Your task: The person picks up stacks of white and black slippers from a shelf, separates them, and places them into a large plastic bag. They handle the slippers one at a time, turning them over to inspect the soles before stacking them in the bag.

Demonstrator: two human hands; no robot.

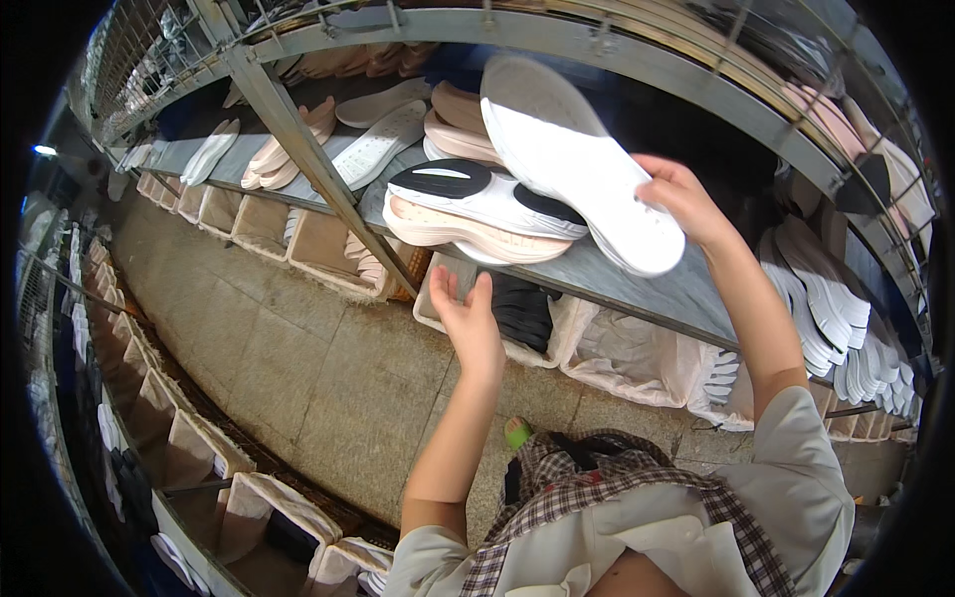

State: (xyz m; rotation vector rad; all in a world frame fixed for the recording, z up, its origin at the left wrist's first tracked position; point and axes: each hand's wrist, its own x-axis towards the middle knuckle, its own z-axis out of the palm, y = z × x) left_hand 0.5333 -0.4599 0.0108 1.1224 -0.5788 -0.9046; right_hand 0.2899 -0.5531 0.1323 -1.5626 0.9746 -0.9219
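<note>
Head view, looking down and forward at a metal rack. Right hand (679,194) raised, fingers (652,171) clenched around the heel end of a white shoe sole (572,164), held tilted in the air above the grey shelf (637,284), toe end pointing up and away toward the upper rail. Left hand (468,323) open, fingers released and spread, palm up, holding nothing, just below the front edge of the shelf and near a stack of soles (482,209) lying on it: topmost white with black patches, beneath it a pale pink one. Further back on the same shelf, more pink and white soles (383,139) in loose piles. Slanted metal post (318,164) crossing in front of the shelf. Below the shelf, a row of cloth-lined bins (627,358), one holding dark pieces (522,308), others white ones. At right, white soles (826,308) standing packed on edge. Stone floor (298,368) underneath, and a second row of lined bins (199,448) along the lower left. Checked garment and pale sleeves at the bottom edge.
</note>
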